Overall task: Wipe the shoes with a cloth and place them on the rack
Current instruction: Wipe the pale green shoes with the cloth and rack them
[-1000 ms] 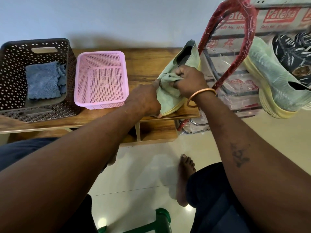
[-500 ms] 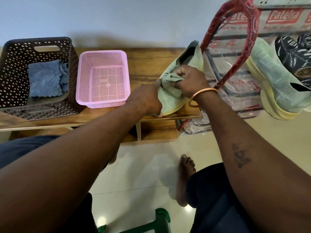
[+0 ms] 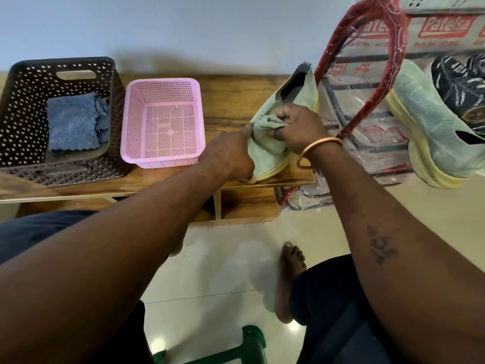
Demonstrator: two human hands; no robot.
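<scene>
**Surface and room.** A low wooden table (image 3: 231, 101) is standing against a pale wall (image 3: 183, 27) on a tiled floor (image 3: 223, 271). A plastic-wrapped rack (image 3: 399, 40) with a red frame is standing just beside its right end.

**Containers.** A brown basket (image 3: 63, 63) is sitting at the table's left end and holding a folded blue cloth (image 3: 73, 122). A pink basket (image 3: 162, 81) is sitting just beside it.

**Task items.** A green shoe (image 3: 296, 85) is resting on the table's right end, heel pointing towards the wall. The left hand (image 3: 228, 156) is curling round its toe end and gripping it. The right hand (image 3: 299, 130) is clutching a bunched green cloth (image 3: 265, 122) and pressing it against the shoe's upper. A second green shoe (image 3: 430, 127) and a dark shoe (image 3: 456, 85) are lying on the rack.

**Counts.** Two baskets, two cloths and three shoes are showing plainly.
</scene>
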